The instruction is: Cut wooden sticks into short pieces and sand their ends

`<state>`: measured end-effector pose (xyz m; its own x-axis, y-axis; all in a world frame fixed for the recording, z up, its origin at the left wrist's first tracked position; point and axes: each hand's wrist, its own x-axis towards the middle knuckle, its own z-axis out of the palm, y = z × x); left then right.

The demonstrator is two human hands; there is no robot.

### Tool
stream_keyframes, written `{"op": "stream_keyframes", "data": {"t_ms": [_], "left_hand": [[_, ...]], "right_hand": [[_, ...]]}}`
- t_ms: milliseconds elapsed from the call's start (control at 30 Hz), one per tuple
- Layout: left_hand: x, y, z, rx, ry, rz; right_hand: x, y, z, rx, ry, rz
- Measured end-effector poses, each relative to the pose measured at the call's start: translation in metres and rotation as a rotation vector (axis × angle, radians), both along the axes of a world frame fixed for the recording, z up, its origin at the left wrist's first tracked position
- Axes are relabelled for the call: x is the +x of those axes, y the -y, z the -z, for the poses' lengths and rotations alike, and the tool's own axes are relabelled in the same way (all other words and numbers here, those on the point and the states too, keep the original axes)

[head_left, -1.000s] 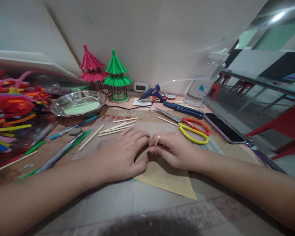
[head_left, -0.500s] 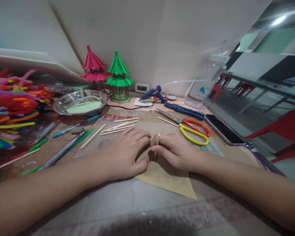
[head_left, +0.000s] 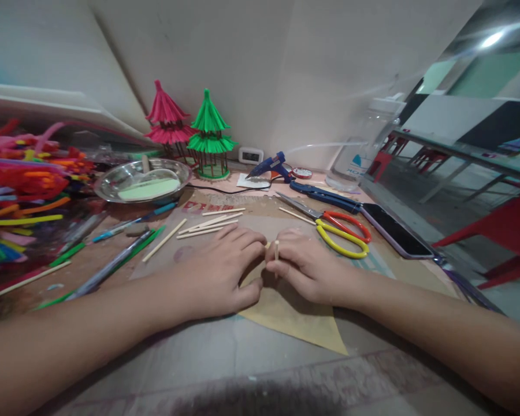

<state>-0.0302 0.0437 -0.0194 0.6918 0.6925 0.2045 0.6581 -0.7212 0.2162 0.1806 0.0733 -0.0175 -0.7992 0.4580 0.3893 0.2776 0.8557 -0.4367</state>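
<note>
My right hand (head_left: 314, 268) pinches a short, thin wooden stick (head_left: 277, 249) between thumb and fingers, its end poking up above them. The stick's lower end is hidden by the fingers. Beneath both hands lies a tan-yellow sheet of paper (head_left: 299, 323) with a pointed corner towards me. My left hand (head_left: 223, 268) rests palm down on the sheet's left part, fingers stretched and thumb apart, holding nothing. Several loose wooden sticks (head_left: 210, 222) lie just beyond my left hand. Scissors (head_left: 342, 238) with one red and one yellow handle lie beyond my right hand.
A blue glue gun (head_left: 266, 166), a blue cutter-like tool (head_left: 325, 195) and a phone (head_left: 396, 230) lie further back. Pink (head_left: 168, 118) and green (head_left: 210, 124) pagoda models stand by the wall. A metal dish (head_left: 99, 188) and colourful pipe cleaners (head_left: 26, 179) sit left.
The stick in my right hand has tilted slightly, its top now a little lower and further left. My left hand stays in place.
</note>
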Motion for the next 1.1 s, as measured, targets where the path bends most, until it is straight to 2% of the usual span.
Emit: {"op": "stream_keyframes", "data": {"t_ms": [467, 667, 733, 833, 1000, 1100], "left_hand": [[-0.0001, 0.0013, -0.0005, -0.011, -0.010, -0.015], [-0.0004, -0.0010, 0.0020, -0.041, 0.037, -0.025], [0.0003, -0.0019, 0.0026, -0.069, 0.049, -0.039], [0.0013, -0.0026, 0.0025, -0.090, 0.059, -0.056], [0.0007, -0.0017, 0.0008, -0.049, -0.004, -0.044], [-0.0006, -0.0007, 0.0008, -0.060, 0.011, -0.035]], "right_hand": [[-0.0011, 0.0000, 0.0011, 0.003, 0.002, 0.045], [-0.0044, 0.0018, 0.0051, -0.116, -0.178, 0.035], [-0.0067, 0.0014, 0.0049, -0.105, -0.191, 0.026], [-0.0082, -0.0019, 0.0036, -0.067, -0.100, 0.004], [-0.0053, -0.0062, 0.0031, 0.068, 0.002, 0.141], [-0.0059, -0.0031, 0.0029, 0.066, 0.010, 0.081]]}}
